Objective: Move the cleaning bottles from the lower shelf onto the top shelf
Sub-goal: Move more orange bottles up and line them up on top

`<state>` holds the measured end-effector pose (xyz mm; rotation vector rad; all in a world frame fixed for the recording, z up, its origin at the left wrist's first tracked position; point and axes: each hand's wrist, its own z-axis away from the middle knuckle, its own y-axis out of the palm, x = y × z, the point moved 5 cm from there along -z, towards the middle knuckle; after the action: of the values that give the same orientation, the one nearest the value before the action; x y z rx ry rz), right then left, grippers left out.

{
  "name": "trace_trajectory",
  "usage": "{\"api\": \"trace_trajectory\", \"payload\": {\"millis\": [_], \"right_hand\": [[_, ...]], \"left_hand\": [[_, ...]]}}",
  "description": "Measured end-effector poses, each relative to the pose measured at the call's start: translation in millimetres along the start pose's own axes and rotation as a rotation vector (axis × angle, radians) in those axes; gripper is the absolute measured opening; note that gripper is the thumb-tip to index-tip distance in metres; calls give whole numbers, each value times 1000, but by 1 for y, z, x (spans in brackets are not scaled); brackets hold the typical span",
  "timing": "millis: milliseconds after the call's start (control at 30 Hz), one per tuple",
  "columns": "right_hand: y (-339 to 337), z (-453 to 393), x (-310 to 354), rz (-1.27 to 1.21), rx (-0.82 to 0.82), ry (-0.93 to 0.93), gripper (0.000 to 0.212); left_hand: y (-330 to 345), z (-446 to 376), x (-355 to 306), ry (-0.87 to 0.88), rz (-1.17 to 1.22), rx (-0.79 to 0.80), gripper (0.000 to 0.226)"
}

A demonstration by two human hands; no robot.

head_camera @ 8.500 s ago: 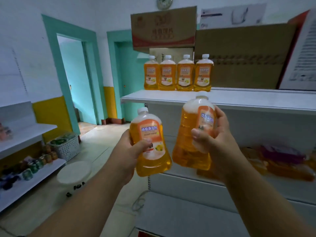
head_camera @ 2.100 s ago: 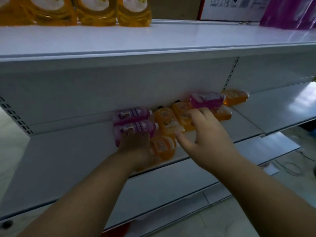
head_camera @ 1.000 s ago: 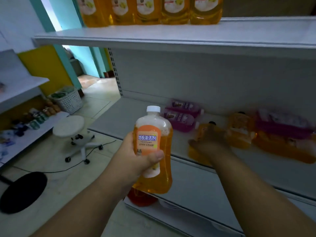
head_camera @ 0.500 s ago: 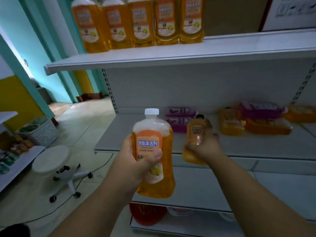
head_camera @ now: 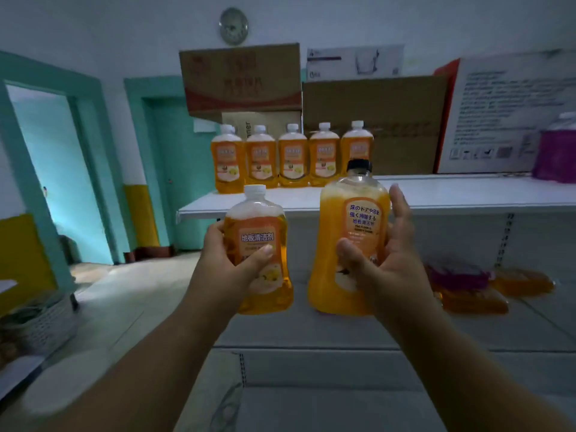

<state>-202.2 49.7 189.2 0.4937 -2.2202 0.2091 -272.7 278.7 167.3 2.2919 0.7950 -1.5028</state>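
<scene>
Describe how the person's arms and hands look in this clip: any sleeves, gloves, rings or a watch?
Both arms are bare from the bottom frame edge to the wrists: no sleeves or cuffs in view. The left hand and right hand wear no gloves. No rings, watch, bracelet or markings are visible. The fingernails look short and unpainted, as far as the dim light shows.

Dim room, daylight from doorway (head_camera: 59,182) (left), motion-blurred, edges bent by wide lens

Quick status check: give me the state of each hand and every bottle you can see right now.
left hand: gripping the white-capped bottle, upright
right hand: gripping the black-capped bottle, upright
shelved orange bottles: standing in a row on the top shelf
purple bottle: standing on top shelf
lower-shelf bottles: lying down, unmoved
</scene>
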Motion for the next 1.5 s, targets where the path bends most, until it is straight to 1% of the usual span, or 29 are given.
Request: {"api": "trace_trajectory", "payload": {"millis": [133,233,333,433,567,700,800,833,867,900,967,1000,1033,1100,1267,1500], "right_hand": [[7,-32,34,24,-16,-86,88],[0,-63,47,98,-11,-178,93],[-12,-102,49,187,-14,-213,99],[-21,-143,40,238,-14,-205,96],[-27,-193,9,316,2,-177,91],[-26,-228,-29,364,-1,-118,89],[-20,-242,-50,385,-18,-95,88],[-18,-245,-54,399,-27,-94,89],[-15,-247,-58,417,-34,-95,89],[-14,-248,-61,432,-39,-94,89],[-10,-249,-66,442,-46,-78,88],[-8,-249,-69,443,-47,-68,88],[-7,-249,-71,446,-48,-63,87],[-5,-250,-75,453,-50,-61,87],[0,-253,-77,473,-85,-82,87],[6,-254,-80,538,-91,-86,88]], "left_hand": [[5,-35,-43,99,-46,-7,66],[13,-66,-67,139,-86,14,81],[22,-99,-76,153,-144,24,82],[33,-139,-77,178,-247,17,83],[45,-199,-65,178,-371,-50,64],[53,-238,-42,182,-507,-62,70],[54,-255,-27,165,-545,-30,64],[53,-259,-26,170,-549,-27,66],[52,-261,-25,188,-558,-27,73],[50,-262,-26,233,-594,-32,85],[51,-261,-35,399,-758,-31,107],[54,-259,-42,494,-853,-12,110],[59,-258,-48,571,-945,15,110],[66,-264,-56,648,-1078,40,106],[63,-284,-62,675,-1198,69,98],[54,-318,-50,649,-1370,39,95]]}}
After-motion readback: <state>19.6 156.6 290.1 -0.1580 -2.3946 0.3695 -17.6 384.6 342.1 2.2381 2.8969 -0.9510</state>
